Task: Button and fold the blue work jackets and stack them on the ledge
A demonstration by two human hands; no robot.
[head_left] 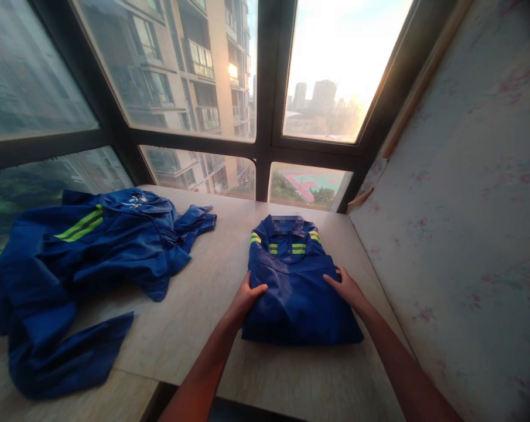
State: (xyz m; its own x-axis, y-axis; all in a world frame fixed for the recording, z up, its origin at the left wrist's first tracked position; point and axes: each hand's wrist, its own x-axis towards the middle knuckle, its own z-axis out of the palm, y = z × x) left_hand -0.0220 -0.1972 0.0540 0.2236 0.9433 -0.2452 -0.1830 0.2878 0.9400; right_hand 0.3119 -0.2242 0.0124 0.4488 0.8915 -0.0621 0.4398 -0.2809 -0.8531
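A folded blue garment [291, 299] with yellow-green stripes lies on the pale surface [194, 316], its collar end toward the window. My left hand [249, 293] grips its left edge, thumb on top and the other fingers hidden at the side. At the right edge my right hand [344, 287] holds it the same way, thumb over the cloth, fingers mostly out of sight. Another blue garment [115, 246], with a yellow-green striped band, is spread loosely and crumpled at the left, apart from both hands.
Dark-framed windows [265, 146] rise behind the surface. A wall with faded floral paper [467, 234] stands close on the right. The surface's front edge has a dark gap [247, 410] below it, between my forearms.
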